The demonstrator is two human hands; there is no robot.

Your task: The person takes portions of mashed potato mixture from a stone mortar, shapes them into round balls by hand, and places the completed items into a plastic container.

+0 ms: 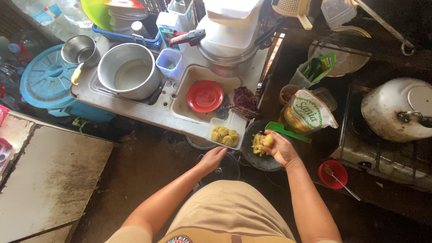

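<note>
The right hand (280, 147) is curled around a small yellow dough ball (268, 140), fingers closed on it, held over the dark round pan (265, 157) where a loose heap of the same yellow dough (257, 145) lies. A green spatula (284, 130) rests on the pan's far rim, just beyond the hand. The left hand (213, 158) hangs lower and to the left of the pan — fingers loosely bent, holding nothing, hovering over a dark pot lid (227, 168).

Just left of the pan, at the near corner of the white counter (135, 110), a small clear tray (225, 134) holds several finished dough balls. Farther from the pan on that counter sit a red plate (205, 96) and a large steel pot (129, 76). Right of the pan stand a printed plastic bag (309, 112) and, nearer, a small red bowl (333, 173) with a spoon — beyond them, a white kettle (396, 108) on the stove.
</note>
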